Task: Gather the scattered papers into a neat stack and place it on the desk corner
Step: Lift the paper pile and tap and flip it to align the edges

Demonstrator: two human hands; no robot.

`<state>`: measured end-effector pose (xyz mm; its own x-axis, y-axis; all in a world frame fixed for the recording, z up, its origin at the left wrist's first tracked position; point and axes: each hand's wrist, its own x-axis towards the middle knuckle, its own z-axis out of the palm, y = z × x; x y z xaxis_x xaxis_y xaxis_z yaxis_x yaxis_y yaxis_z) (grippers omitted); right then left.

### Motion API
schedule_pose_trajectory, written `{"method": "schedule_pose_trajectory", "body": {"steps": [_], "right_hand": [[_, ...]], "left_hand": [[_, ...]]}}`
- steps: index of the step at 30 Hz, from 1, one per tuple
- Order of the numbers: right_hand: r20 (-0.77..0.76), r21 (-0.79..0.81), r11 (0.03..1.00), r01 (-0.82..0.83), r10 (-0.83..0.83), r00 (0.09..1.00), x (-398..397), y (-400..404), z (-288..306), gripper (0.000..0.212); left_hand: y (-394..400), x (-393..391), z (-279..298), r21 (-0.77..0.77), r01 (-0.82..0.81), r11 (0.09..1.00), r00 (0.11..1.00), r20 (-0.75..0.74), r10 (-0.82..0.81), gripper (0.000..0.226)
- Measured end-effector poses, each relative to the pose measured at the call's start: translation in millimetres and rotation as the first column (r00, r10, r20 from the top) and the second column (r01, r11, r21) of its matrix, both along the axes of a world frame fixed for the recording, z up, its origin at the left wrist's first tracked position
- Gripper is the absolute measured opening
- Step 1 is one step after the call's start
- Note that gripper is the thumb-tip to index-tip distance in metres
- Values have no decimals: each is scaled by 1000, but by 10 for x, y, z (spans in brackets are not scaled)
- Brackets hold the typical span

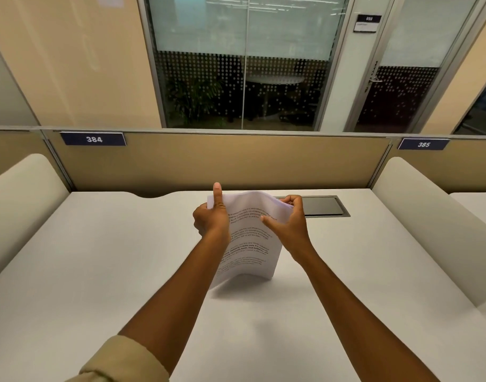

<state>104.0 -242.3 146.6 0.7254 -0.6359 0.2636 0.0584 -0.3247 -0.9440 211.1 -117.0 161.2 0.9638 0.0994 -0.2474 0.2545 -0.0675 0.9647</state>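
A stack of white printed papers [250, 241] stands nearly upright over the middle of the white desk [98, 257], its lower edge bowed and touching the desk top. My left hand [212, 216] grips the stack's upper left edge, thumb pointing up. My right hand [287, 219] holds the upper right edge, fingers curled over the top and thumb on the printed face. No other loose sheets are visible on the desk.
A dark cable hatch [323, 206] is set into the desk behind my right hand. Padded cream dividers stand at the left [18, 194] and right [429, 224]. A tan partition [222, 161] closes the far edge.
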Motion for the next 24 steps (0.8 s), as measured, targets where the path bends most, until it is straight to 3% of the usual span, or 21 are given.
{"method": "schedule_pose_trajectory", "body": {"steps": [5,10,13,18,22,24], "right_hand": [[28,-46,990,134,-133,991,8,28,-76,30],[27,-21,985,171,-171,985,33,25,-135,33],[46,-10,982,186,-186,982,12,10,-159,40],[41,59,981,186,-189,981,-15,62,-247,56],[-19,134,977,166,-165,986,-51,116,-422,59],[-58,133,976,171,-165,985,-64,128,-506,54]], "left_hand": [[-23,-56,10,-11,31,999,998,64,-30,63],[52,-199,-161,89,148,985,920,352,-170,51],[125,-268,-351,107,214,971,869,433,-239,34],[220,-263,-524,62,260,964,884,387,-264,31],[291,-206,-655,34,324,945,882,349,-315,38],[304,-188,-687,5,355,935,875,349,-335,31]]}}
